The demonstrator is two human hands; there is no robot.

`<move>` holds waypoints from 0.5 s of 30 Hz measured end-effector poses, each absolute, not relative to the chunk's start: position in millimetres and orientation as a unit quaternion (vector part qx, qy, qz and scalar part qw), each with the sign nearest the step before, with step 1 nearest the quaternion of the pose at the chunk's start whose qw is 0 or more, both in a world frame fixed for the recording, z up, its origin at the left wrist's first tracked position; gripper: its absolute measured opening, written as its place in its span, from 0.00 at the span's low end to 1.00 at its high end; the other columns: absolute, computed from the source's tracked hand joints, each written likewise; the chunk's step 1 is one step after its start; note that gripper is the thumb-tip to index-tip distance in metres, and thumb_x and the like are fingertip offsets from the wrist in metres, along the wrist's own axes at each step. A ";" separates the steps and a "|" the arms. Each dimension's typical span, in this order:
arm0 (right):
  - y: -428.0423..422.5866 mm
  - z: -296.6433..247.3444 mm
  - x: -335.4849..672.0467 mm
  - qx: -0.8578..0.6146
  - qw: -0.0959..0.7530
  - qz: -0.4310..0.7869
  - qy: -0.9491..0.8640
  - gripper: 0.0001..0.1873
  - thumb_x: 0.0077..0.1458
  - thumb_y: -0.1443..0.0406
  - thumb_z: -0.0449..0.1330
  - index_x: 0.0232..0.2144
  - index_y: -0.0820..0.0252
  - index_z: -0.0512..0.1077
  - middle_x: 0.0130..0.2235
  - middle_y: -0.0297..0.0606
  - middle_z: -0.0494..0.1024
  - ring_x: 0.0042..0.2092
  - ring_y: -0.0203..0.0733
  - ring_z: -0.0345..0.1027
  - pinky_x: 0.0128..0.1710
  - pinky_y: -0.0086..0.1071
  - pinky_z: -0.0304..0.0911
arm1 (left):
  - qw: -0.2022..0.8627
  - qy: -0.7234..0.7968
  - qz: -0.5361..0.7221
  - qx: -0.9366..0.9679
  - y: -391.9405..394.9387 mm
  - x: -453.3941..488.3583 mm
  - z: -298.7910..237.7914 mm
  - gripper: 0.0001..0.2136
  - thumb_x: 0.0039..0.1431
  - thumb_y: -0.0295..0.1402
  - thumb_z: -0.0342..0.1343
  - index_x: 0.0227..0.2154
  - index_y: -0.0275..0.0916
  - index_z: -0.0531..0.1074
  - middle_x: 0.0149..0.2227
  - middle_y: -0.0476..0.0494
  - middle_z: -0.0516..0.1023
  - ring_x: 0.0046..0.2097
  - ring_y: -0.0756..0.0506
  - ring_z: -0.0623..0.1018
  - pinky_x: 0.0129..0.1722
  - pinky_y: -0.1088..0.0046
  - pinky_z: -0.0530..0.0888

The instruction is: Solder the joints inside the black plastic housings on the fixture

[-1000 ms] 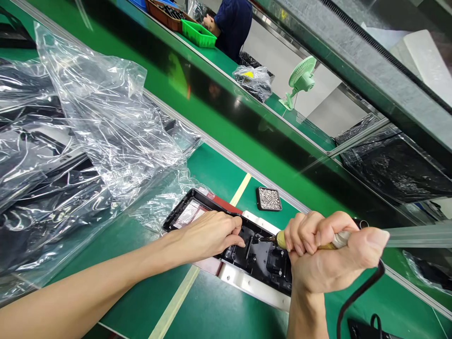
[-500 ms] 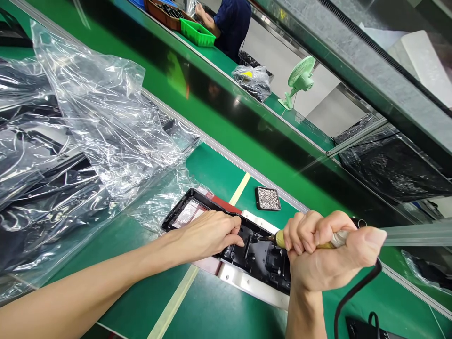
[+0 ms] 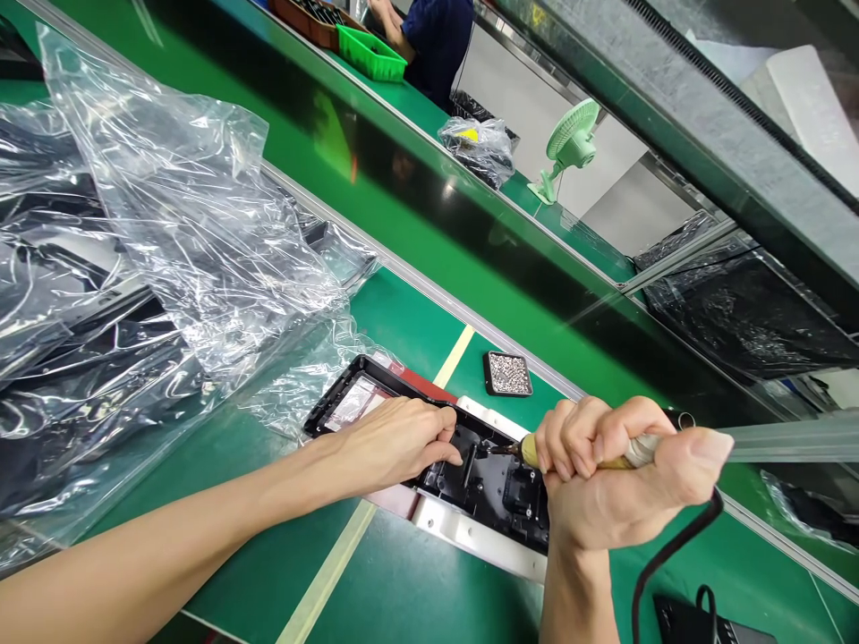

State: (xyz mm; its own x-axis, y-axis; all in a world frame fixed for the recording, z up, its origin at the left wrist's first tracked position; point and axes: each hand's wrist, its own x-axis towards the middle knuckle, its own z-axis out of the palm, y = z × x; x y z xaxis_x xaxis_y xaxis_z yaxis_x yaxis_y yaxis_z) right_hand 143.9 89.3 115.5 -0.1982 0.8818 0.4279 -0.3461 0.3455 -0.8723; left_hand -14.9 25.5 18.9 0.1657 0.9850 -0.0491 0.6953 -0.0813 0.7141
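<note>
Nearest me, at 4 o'clock from the centre of my view, my right grip [image 3: 617, 483] is wrapped in a fist round the tool [image 3: 530, 453], thumb at the back end, its cord hanging toward 5. The handle looks light and firm; the metal tip could be hot, so I'd keep my hold on the yellow part and away from the front.

The tip points toward 9, into the casing [image 3: 495, 490], which lies at 6 o'clock on a pale metal fixture [image 3: 480, 539], on the green worktop [image 3: 403, 572]. My left grip [image 3: 406, 434] sits over the casing's middle with fingers curled; I cannot tell whether it pinches anything or only rests there.

I judge the casing light, stiff and rather smooth, its inner posts and ribs easily snapped or marked. Its outer rim seems the place to take it, one side each, clear of the posts; the framed end toward 8 looks thin and likelier to flex.

Past it, at 4, stands a tray [image 3: 508, 385] of small silvery pieces. Crumpled bags [image 3: 201, 233] spread at 10. Farther off are a fan [image 3: 570, 139] at 2 and a basket [image 3: 370, 55] near 11, beside someone's dark sleeve [image 3: 439, 40].
</note>
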 end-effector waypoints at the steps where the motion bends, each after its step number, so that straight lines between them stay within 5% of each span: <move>1: 89.4 115.9 143.8 -0.234 0.587 0.522 -0.573 0.30 0.63 0.48 0.46 0.15 0.58 0.58 0.11 0.27 0.56 0.12 0.30 0.48 0.09 0.25 0.51 | 0.311 0.602 0.233 0.697 25.3 -15.0 19.0 0.16 0.66 0.48 0.51 0.29 0.42 0.67 0.23 0.51 0.73 0.25 0.47 0.71 0.25 0.70 0.54; 15: 87.5 116.8 142.7 -0.234 0.585 0.520 -0.577 0.30 0.64 0.47 0.46 0.15 0.58 0.58 0.11 0.27 0.56 0.12 0.30 0.48 0.10 0.25 0.50 | 0.314 0.597 0.238 0.698 25.9 -15.0 15.4 0.16 0.66 0.49 0.51 0.30 0.43 0.65 0.22 0.53 0.71 0.25 0.47 0.69 0.25 0.71 0.53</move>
